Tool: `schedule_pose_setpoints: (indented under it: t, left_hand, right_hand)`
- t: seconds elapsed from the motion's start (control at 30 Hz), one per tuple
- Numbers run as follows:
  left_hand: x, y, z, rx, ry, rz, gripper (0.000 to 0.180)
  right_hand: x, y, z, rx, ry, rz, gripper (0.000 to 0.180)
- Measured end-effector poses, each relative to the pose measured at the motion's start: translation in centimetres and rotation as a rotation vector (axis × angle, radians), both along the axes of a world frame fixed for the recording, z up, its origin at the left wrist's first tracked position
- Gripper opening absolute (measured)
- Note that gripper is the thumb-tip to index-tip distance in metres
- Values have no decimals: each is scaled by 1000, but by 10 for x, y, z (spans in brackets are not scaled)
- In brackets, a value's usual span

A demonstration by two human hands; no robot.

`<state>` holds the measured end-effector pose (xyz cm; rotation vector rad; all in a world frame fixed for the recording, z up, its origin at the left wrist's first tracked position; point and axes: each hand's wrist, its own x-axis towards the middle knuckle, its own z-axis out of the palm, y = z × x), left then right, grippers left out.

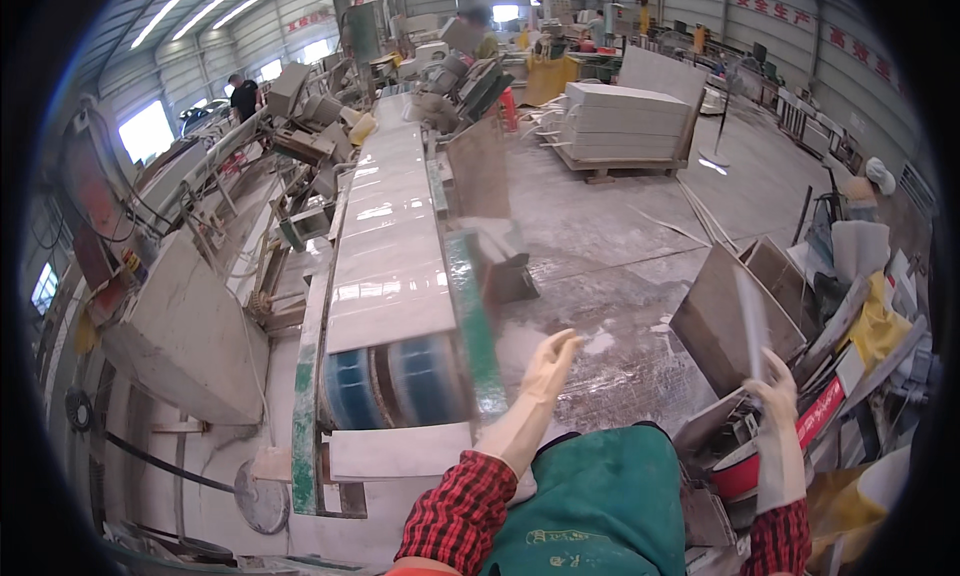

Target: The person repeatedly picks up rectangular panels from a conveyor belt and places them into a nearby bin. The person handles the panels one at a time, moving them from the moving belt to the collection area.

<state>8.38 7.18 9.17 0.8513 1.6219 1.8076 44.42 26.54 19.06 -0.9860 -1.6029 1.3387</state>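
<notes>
My left hand, in a cream rubber glove, is raised beside the green side rail of the conveyor. Its fingers stretch upward with nothing in them. At the right, my gloved right hand is closed round the lower end of a long, thin, pale strip. The strip stands nearly upright and is blurred, so its material cannot be made out. Close to it are a brown board and a heap of offcuts. Wet, pale slabs lie in a row along the conveyor, ending above its blue roller.
A pallet carries stacked pale slabs farther off. Machine heads with motors flank the conveyor. Scrap pieces and yellow sheeting crowd the right side. A person in dark clothing stands far left. The concrete floor looks wet.
</notes>
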Motion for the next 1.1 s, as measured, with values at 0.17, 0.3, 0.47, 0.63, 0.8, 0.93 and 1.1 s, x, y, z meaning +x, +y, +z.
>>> schedule_pose_setpoints:
  t: [0.17, 0.3, 0.47, 0.63, 0.8, 0.93, 1.1]
  left_hand:
    - [46, 2, 75, 178, -805, -190, 58]
    - [17, -41, 62, 422, -890, 46, 43]
    - [-30, -121, 38, 585, -744, 438, 42]
    - [-97, -178, 0, 553, -843, 726, 38]
    - [-132, -207, -29, 440, -852, 964, 38]
    - [-149, -202, -53, 442, -860, 945, 36]
    - [-169, -197, -73, 471, -898, 908, 36]
  right_hand:
    - [-126, -34, 33, 116, -126, 594, 80]
    - [-215, -74, 55, 878, -478, 1000, 77]
    - [-279, -109, 38, 1310, -325, 1099, 69]
    - [-252, -53, 3, 1247, -358, 869, 63]
    - [-112, 52, -48, 925, -801, 468, 56]
    - [47, 102, -77, 639, -987, -68, 55]
    - [209, 103, -120, 451, -1284, -402, 55]
